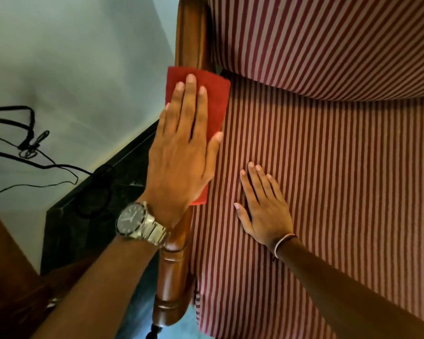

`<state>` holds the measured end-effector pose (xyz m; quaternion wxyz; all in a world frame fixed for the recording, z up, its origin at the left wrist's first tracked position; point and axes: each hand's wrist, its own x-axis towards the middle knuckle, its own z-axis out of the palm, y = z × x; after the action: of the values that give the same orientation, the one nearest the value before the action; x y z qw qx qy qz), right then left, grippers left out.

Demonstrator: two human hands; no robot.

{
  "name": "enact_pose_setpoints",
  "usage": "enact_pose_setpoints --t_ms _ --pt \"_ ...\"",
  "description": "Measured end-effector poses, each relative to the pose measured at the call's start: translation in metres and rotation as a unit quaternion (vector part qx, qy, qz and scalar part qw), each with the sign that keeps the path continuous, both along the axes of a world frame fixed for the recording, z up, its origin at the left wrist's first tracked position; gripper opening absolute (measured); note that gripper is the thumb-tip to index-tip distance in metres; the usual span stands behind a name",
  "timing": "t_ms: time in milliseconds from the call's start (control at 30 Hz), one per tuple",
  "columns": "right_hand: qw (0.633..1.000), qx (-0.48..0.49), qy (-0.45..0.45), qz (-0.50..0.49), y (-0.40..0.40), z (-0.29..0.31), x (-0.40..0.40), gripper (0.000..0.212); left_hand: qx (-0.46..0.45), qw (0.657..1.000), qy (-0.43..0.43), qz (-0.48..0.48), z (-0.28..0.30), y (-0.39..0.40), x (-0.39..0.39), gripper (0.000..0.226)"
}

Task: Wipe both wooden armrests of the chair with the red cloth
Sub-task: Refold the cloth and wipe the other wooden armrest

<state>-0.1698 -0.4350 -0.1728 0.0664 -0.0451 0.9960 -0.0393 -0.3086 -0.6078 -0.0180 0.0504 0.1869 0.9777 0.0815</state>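
Note:
The chair's left wooden armrest (173,272) runs from the bottom centre up to the top of the view. A folded red cloth (216,94) lies flat on its middle stretch. My left hand (181,155), with a metal watch on its wrist, presses palm-down on the cloth, fingers straight and together. My right hand (262,206) rests flat and spread on the red-and-pink striped seat cushion (340,192), just right of the armrest, holding nothing. The other armrest is out of view.
The striped backrest cushion (328,40) fills the upper right. Left of the armrest stands a black box-like object (88,211) against a pale wall (71,57), with black cables (27,145) hanging across it. A brown wooden surface (0,277) sits at the lower left.

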Motion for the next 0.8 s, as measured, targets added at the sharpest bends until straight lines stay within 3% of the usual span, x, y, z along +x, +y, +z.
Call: enact_pose_setpoints --t_ms 200,433,633,800 --pt "1.0 -0.003 0.013 -0.008 -0.002 0.0 0.002 0.071 0.019 1.0 -0.017 0.012 -0.001 -0.031 0.077 0.065" --pt "1.0 0.005 0.01 -0.009 -0.003 0.0 0.001 0.071 0.043 0.998 0.003 0.038 0.002 0.0 0.001 0.063" --pt "1.0 0.005 0.014 -0.017 -0.003 0.001 0.002 0.071 0.016 1.0 -0.014 0.016 0.0 -0.025 0.077 0.062" --pt "1.0 -0.002 0.014 -0.011 -0.003 0.0 0.001 0.072 0.025 0.999 -0.001 0.033 0.004 0.005 0.001 0.065"
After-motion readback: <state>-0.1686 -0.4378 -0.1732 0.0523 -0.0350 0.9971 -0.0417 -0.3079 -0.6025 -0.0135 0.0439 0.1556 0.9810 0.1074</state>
